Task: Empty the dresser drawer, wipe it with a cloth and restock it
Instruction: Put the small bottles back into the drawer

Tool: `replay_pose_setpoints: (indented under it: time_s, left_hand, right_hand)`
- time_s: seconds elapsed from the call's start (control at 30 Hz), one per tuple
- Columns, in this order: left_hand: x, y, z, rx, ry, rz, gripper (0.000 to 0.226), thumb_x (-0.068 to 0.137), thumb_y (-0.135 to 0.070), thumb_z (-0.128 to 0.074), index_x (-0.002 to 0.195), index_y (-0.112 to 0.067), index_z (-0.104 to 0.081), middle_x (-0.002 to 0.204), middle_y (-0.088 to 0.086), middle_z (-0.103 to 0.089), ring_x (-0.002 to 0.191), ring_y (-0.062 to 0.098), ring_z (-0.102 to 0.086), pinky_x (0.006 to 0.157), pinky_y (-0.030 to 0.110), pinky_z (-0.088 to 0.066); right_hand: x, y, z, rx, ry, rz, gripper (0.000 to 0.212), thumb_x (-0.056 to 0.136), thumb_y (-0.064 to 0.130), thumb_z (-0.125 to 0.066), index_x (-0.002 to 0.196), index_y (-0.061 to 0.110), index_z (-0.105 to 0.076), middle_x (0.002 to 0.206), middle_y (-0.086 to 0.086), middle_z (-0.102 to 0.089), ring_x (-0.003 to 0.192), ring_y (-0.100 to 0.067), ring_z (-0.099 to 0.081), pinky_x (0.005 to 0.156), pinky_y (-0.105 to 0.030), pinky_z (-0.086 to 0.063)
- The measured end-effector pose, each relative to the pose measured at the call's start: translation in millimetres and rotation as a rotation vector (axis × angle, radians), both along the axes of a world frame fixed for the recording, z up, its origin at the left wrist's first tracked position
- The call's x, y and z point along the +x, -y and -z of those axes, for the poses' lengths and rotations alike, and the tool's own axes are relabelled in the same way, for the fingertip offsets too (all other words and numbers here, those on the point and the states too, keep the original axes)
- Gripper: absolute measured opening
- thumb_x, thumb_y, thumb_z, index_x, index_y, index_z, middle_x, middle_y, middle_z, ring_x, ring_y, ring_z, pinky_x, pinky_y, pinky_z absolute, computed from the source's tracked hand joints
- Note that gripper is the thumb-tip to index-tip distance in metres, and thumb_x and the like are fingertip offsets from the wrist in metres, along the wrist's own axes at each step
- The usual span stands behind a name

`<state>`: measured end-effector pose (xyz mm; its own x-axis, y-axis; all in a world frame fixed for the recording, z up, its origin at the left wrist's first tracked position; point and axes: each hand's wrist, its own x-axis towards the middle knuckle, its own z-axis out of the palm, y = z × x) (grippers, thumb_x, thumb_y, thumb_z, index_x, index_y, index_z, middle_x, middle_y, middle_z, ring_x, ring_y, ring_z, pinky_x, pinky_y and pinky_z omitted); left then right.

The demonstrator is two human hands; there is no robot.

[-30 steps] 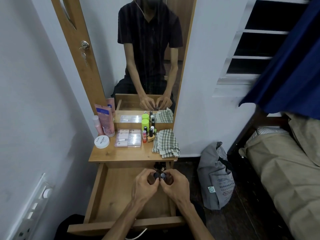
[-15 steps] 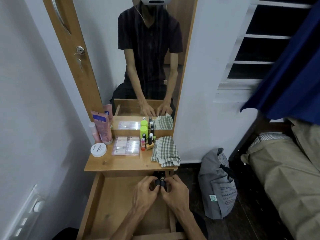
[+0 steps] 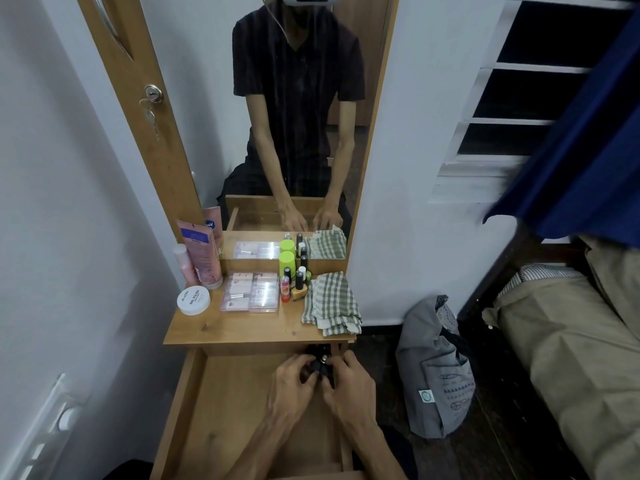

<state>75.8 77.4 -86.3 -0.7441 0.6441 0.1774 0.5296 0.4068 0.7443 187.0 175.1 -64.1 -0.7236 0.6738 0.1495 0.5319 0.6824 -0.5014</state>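
Note:
The wooden dresser drawer (image 3: pixel 221 407) is pulled out below the dresser top (image 3: pixel 242 329). At its far right corner, my left hand (image 3: pixel 292 384) and my right hand (image 3: pixel 348 386) close together on several small dark bottles (image 3: pixel 320 367). The bottles are mostly hidden by my fingers. A green checked cloth (image 3: pixel 330 303) lies folded on the right of the dresser top. The rest of the drawer floor is bare wood.
On the dresser top stand a pink tube (image 3: pixel 201 252), a white round jar (image 3: pixel 193 300), clear flat boxes (image 3: pixel 251 292), a green-capped bottle (image 3: pixel 287 261) and small nail polish bottles (image 3: pixel 298 284). A mirror (image 3: pixel 294 109) backs it. A grey bag (image 3: pixel 436 368) sits on the floor, a bed (image 3: pixel 561 341) at right.
Both hands have slid with the dark bottles toward the far right corner of the drawer. The camera has tilted upward, so the drawer's front edge has left the view.

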Motion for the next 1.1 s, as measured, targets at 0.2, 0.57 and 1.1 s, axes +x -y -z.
replay_pose_setpoints:
  time_s: [0.2,0.57,1.1]
  left_hand:
    - [1.1,0.2,-2.0,-0.018,0.044,-0.006,0.038,0.075,-0.013,-0.084,0.112,-0.017,-0.075,0.104,-0.005,-0.074,0.084,0.008,-0.068,0.082,0.029,-0.059]
    - [7.4,19.0,-41.1,0.162,-0.063,-0.082,0.014,0.083,-0.011,-0.074,0.095,-0.019,-0.072,0.088,-0.010,-0.070,0.071,0.005,-0.063,0.065,0.032,-0.057]
    - [-80.5,-14.5,-123.8,0.230,-0.175,-0.284,0.019,0.090,-0.034,-0.074,0.104,-0.022,-0.068,0.096,-0.011,-0.064,0.069,0.016,-0.059,0.066,0.034,-0.048]
  right_hand:
    - [3.5,0.2,-2.6,0.009,-0.029,-0.010,0.028,0.075,0.034,-0.075,0.102,0.029,-0.068,0.105,0.010,-0.060,0.083,-0.012,-0.066,0.059,-0.027,-0.054]
    - [-10.7,13.6,-44.4,0.043,-0.284,0.011,0.010,0.081,0.028,-0.076,0.090,0.025,-0.074,0.087,0.013,-0.066,0.068,-0.002,-0.059,0.060,-0.012,-0.040]
    - [-107.6,-16.1,-119.8,0.034,-0.402,0.115,0.018,0.088,0.036,-0.069,0.097,0.021,-0.075,0.087,0.007,-0.070,0.078,-0.010,-0.063,0.068,-0.029,-0.049]
